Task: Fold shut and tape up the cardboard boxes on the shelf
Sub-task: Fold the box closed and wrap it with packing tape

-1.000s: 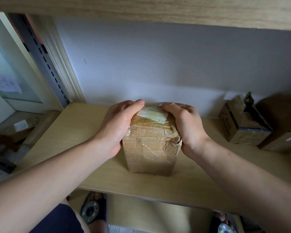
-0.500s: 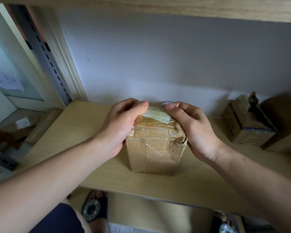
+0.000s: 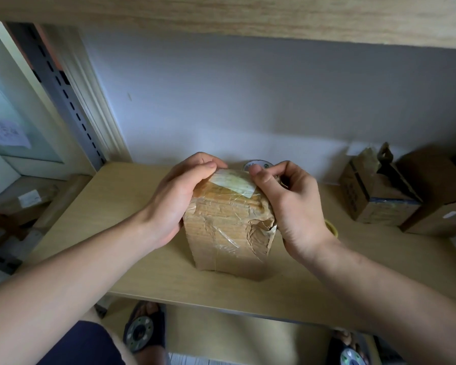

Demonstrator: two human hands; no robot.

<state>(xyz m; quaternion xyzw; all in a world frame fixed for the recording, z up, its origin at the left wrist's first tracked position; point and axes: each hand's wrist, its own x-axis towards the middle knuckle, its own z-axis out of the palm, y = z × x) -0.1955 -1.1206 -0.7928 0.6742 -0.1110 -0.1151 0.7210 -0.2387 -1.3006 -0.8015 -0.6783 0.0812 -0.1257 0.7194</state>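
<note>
A small brown cardboard box (image 3: pixel 221 233), wrapped in crinkled clear tape, stands upright on the wooden shelf (image 3: pixel 121 219). A pale strip of tape (image 3: pixel 233 183) lies across its top. My left hand (image 3: pixel 179 198) grips the box's upper left side, thumb pressing the strip's left end. My right hand (image 3: pixel 290 206) is curled at the upper right corner, its thumb tip at the strip's right end. A tape roll (image 3: pixel 258 164) peeks out behind the box.
Two more cardboard boxes stand at the shelf's right: a small one with raised flaps (image 3: pixel 377 196) and a larger one (image 3: pixel 437 196). A yellow rim (image 3: pixel 332 227) shows behind my right wrist. The upper shelf board (image 3: pixel 248 14) hangs close overhead. The wall is just behind.
My right hand has lifted off the box's right side, with its fingers curling back and the thumb now at the strip's end. The left hand stays on the box.
</note>
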